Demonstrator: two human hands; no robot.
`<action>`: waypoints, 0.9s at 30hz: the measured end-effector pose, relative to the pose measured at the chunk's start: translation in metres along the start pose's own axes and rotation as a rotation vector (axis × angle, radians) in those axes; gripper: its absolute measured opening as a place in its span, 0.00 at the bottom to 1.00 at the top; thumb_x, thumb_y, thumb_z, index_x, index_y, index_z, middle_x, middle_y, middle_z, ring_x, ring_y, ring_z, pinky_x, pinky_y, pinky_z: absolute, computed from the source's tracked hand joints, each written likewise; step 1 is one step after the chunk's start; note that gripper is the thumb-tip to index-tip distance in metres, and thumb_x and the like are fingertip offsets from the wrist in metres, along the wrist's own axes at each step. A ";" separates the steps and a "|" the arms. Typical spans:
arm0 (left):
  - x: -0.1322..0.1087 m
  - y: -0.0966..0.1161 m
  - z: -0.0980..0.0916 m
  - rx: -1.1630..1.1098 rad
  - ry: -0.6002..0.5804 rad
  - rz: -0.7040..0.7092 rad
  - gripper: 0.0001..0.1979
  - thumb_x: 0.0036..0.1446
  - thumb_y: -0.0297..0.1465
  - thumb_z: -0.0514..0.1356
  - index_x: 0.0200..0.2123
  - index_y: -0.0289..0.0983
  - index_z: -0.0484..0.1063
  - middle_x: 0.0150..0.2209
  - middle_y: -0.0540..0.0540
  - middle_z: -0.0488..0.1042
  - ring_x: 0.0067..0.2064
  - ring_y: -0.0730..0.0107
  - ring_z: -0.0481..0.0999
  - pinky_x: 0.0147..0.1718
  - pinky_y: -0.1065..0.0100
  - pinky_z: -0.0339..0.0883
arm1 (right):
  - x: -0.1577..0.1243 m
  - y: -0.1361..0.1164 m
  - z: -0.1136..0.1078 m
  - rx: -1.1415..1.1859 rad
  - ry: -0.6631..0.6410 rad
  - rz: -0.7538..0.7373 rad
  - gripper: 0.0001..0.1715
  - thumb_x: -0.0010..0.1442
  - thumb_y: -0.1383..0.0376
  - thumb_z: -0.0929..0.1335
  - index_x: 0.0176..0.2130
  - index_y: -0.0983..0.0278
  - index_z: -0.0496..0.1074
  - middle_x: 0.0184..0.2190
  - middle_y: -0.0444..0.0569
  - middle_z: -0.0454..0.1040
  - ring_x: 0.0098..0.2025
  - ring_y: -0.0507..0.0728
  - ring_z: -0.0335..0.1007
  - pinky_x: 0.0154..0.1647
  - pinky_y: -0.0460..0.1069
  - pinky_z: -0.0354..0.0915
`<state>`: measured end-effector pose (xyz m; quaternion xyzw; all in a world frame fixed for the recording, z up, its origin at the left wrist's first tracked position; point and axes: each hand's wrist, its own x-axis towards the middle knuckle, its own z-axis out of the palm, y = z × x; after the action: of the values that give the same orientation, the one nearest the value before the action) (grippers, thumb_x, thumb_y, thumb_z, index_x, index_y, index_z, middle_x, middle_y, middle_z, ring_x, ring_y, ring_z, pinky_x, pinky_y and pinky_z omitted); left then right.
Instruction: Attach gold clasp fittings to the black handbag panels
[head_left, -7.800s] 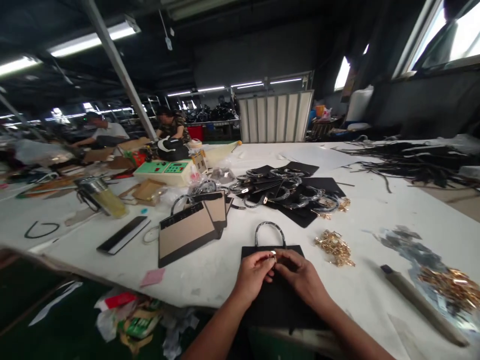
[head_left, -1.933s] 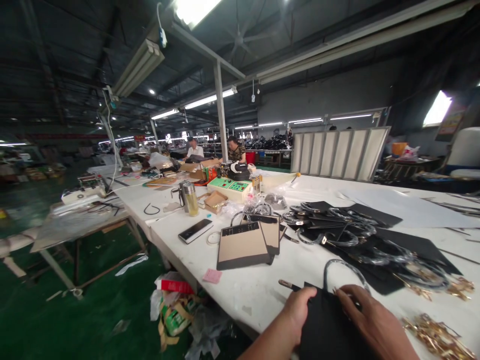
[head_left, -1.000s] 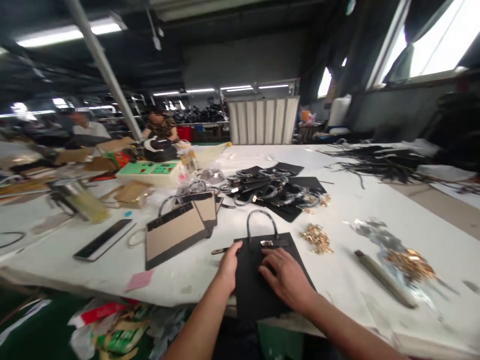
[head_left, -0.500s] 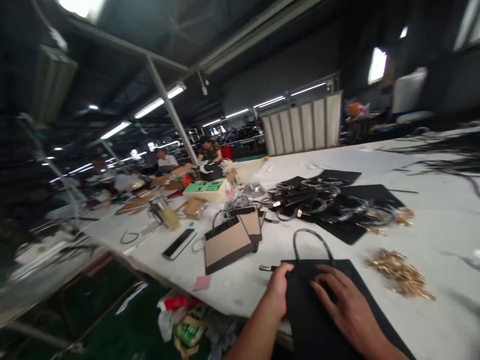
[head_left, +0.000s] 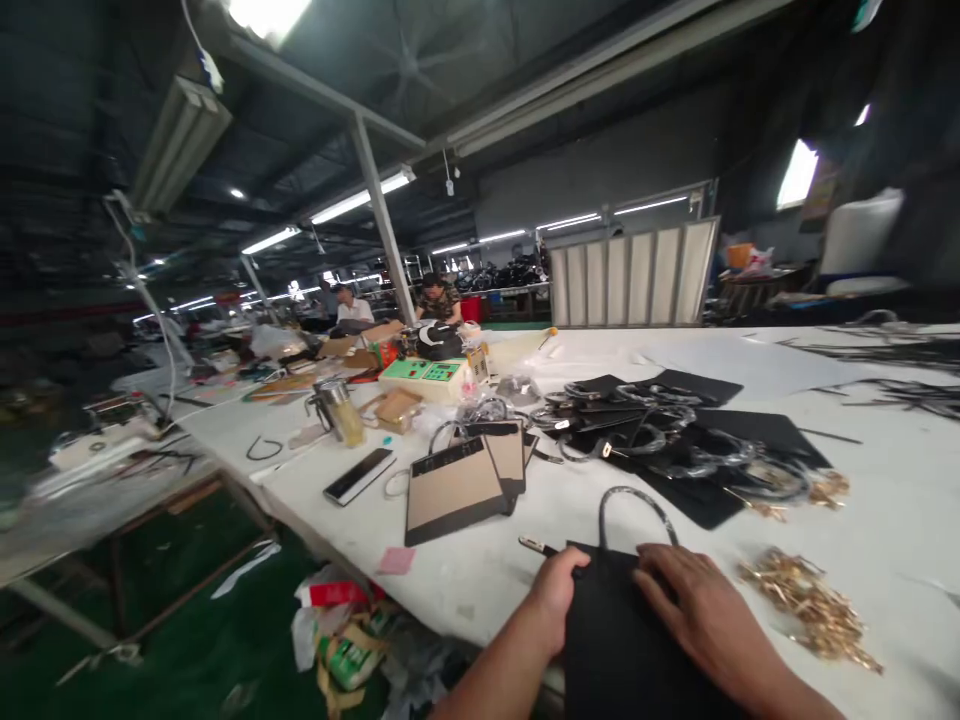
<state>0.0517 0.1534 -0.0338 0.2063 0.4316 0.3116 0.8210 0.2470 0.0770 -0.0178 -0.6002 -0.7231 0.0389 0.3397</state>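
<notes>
Black panel [head_left: 609, 635], left hand [head_left: 555, 595], right hand [head_left: 694, 608], now apart

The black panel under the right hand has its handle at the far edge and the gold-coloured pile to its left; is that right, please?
Not quite: the gold-coloured pile lies to the right of the black panel, as the head view shows. The handle is at its far edge.

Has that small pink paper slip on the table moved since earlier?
No. The small pink paper slip lies near the lower left corner of the tan-and-black rectangular panel, as before; only the camera's view shifted.
</notes>
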 end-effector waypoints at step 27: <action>0.013 0.005 0.011 0.071 -0.038 -0.058 0.13 0.56 0.34 0.61 0.34 0.28 0.77 0.27 0.38 0.79 0.25 0.59 0.79 0.26 0.61 0.76 | 0.003 0.031 -0.040 0.059 -0.303 0.177 0.13 0.71 0.55 0.66 0.46 0.59 0.76 0.39 0.45 0.79 0.36 0.54 0.75 0.39 0.48 0.65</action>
<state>0.0648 0.1648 -0.0326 0.2287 0.4327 0.2683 0.8297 0.2944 0.0741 -0.0003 -0.6386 -0.7088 0.1799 0.2397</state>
